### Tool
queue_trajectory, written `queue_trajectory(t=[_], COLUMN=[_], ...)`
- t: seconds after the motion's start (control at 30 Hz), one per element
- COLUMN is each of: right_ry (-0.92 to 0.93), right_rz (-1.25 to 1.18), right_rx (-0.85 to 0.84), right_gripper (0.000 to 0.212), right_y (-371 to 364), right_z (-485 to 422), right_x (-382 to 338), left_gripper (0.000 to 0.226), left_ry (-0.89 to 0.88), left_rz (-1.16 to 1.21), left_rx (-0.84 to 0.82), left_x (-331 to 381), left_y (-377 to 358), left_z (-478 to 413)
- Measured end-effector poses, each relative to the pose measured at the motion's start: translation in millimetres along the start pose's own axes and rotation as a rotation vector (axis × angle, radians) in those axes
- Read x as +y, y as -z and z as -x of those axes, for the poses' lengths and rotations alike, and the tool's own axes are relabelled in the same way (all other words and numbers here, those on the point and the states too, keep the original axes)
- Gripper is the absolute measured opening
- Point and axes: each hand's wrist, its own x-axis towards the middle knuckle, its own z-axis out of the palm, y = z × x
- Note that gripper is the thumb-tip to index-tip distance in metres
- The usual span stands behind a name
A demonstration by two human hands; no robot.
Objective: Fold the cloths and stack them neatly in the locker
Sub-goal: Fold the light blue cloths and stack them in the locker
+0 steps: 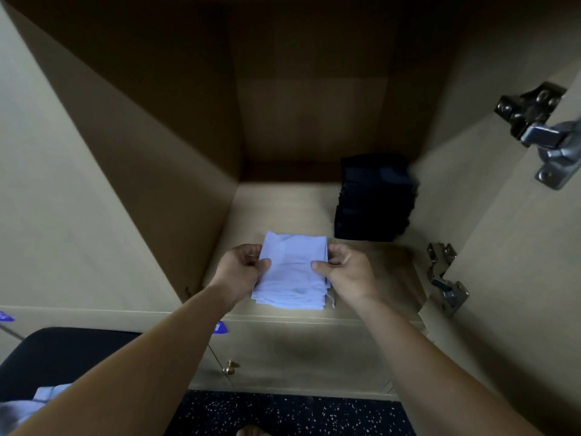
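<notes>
Pale blue folded cloths [294, 272]: small stack lying inside the locker [314, 212], on its base near the front edge. Left hand [240, 269]: grip pinching the stack's left edge, thumb on top. Right hand [347, 270]: grip pinching the right edge likewise. Dark folded cloths [374, 199]: taller stack, far right on the same base, apart from the pale stack. Metal hinge [445, 278]: right wall, near. Dark seat [63, 357]: near left, outside the locker, bearing a loose pale cloth [28, 407]

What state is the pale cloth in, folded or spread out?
Folded: the cloth shows stacked layers along its near edge.
</notes>
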Motion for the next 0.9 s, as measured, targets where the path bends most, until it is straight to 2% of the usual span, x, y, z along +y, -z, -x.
queue_trajectory(t=[0.23,0.33,0.4,0.47,0.53,0.57,0.63,0.7,0.8,0.9], right_ry=[0.013,-0.003,0.006,0.102,0.328,0.441,0.558,0.529,0.411,0.402], right_rz=[0.031,0.027,0.048,0.261,0.634,0.766,0.912,0.996,1.033,0.935], right_rx=[0.000,0.018,0.042,0.118,0.200,0.177,0.021,-0.123,-0.215,-0.196], right_gripper=[0.028,0.028,0.033,0.034,0.034,0.038,0.047,0.051,0.068,0.092], right_y=[-7,-8,-7,-5,-3,-4,-10,-16,-20,-27], right_z=[-2,-2,1,9,18,21,22,18,13,14], right_x=[4,4,2,-7,-18,-23,-28,-20,-1,15], left_gripper=[0.024,0.038,0.040,0.035,0.042,0.048,0.066,0.082,0.077,0.120], left_ry=[-0.044,-0.066,-0.127,-0.257,-0.423,-0.466,-0.502,-0.527,-0.483,-0.504], left_rz=[-0.061,-0.179,-0.242,-0.362,-0.571,-0.665,-0.797,-0.935,-1.182,-1.265], left_rx=[0.089,0.068,0.055,0.054,0.062,0.050,-0.039,-0.150,-0.243,-0.252], left_x=[-7,-7,-4,-2,-1,0,1,1,-8,-23], left_y=[2,4,4,3,3,2,-3,-12,-20,-17], left_z=[0,2,6,9,6,6,4,3,-3,-10])
